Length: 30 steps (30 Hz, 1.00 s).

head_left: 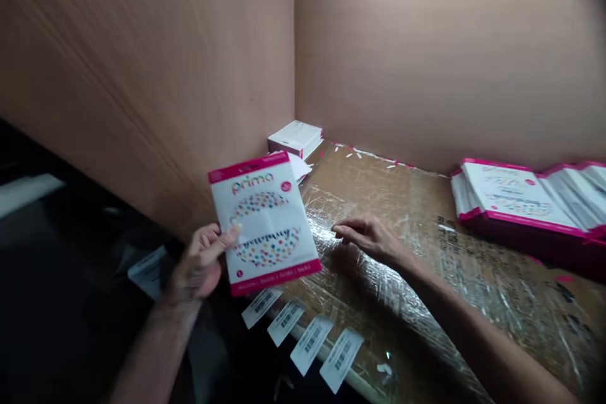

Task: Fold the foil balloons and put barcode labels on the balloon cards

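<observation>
My left hand (203, 262) grips a flat packet (272, 218) by its left edge, thumb on the front. The packet is white with pink bands at top and bottom, the word "prima" and a round dotted picture; it tilts slightly. To its right, my right hand (367, 237) hovers above the tape-covered cardboard surface (379, 189), fingers drawn together with nothing visible in them. Below the packet, several white barcode labels (310, 344) stick out in a row along the front edge of the surface.
A stack of white packets (296, 137) sits in the back corner. At the right lies a row of similar pink-edged packets (516, 192), overlapping one another. A wooden panel (213, 63) rises at the left, and another wall (426, 50) at the back.
</observation>
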Each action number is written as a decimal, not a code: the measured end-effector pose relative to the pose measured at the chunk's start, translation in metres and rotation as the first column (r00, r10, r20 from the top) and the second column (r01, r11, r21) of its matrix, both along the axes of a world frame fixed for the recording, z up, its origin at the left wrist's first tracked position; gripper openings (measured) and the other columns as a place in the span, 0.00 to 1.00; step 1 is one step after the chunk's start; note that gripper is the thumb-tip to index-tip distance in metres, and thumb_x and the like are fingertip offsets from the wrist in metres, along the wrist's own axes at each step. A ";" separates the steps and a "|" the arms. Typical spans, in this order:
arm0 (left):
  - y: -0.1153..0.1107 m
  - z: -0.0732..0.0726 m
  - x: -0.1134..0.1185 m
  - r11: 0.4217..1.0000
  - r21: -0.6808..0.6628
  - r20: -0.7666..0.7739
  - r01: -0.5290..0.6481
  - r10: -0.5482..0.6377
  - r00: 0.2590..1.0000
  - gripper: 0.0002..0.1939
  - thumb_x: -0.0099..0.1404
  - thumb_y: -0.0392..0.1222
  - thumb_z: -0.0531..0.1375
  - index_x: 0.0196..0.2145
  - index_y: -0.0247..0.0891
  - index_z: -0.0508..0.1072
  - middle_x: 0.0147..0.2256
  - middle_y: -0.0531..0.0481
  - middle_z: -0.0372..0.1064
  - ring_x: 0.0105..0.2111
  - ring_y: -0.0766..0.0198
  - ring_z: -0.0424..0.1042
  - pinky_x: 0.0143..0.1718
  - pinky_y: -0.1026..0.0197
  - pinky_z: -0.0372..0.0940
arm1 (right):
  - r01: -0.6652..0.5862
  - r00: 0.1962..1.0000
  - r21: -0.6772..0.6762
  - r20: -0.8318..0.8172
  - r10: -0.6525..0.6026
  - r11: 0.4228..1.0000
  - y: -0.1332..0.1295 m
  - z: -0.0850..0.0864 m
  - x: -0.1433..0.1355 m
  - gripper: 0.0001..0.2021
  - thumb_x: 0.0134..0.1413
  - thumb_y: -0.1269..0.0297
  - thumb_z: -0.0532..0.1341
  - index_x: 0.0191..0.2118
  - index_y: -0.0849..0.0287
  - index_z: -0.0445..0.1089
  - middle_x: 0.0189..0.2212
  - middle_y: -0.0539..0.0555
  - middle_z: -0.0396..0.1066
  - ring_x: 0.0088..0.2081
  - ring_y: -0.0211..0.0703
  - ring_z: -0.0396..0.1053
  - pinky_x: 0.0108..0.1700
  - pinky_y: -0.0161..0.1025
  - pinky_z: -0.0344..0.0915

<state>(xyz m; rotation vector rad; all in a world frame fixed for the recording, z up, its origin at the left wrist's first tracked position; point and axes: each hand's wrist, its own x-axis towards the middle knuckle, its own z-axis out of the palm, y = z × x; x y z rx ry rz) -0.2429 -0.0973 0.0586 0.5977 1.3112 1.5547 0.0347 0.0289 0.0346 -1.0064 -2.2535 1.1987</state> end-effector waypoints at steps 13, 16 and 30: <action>-0.025 -0.004 -0.005 0.992 -0.052 -0.066 -0.113 0.110 0.992 0.21 0.41 0.42 0.75 0.28 0.32 0.72 0.22 0.56 0.76 0.26 0.62 0.75 0.34 0.59 0.73 | -0.036 0.932 0.029 0.363 0.023 0.999 -0.125 -0.014 0.046 0.14 0.59 0.50 0.59 0.40 0.55 0.74 0.35 0.54 0.71 0.33 0.42 0.68 0.33 0.36 0.61; -0.007 -0.009 0.020 0.998 -0.022 -0.029 0.050 -0.051 0.998 0.21 0.42 0.45 0.75 0.28 0.32 0.72 0.23 0.53 0.77 0.25 0.60 0.76 0.31 0.58 0.74 | 0.078 0.935 0.094 0.338 -0.106 0.993 -0.144 -0.021 0.046 0.13 0.61 0.54 0.57 0.34 0.59 0.71 0.32 0.54 0.70 0.32 0.41 0.66 0.34 0.38 0.60; 0.035 -0.006 0.123 0.898 -0.021 -0.168 0.439 -0.436 0.884 0.18 0.53 0.52 0.68 0.29 0.33 0.74 0.25 0.47 0.78 0.23 0.56 0.76 0.23 0.59 0.70 | 0.465 0.666 -0.446 -0.393 -0.634 0.765 -0.100 0.027 0.039 0.18 0.39 0.52 0.72 0.25 0.57 0.65 0.22 0.48 0.69 0.25 0.37 0.66 0.27 0.34 0.65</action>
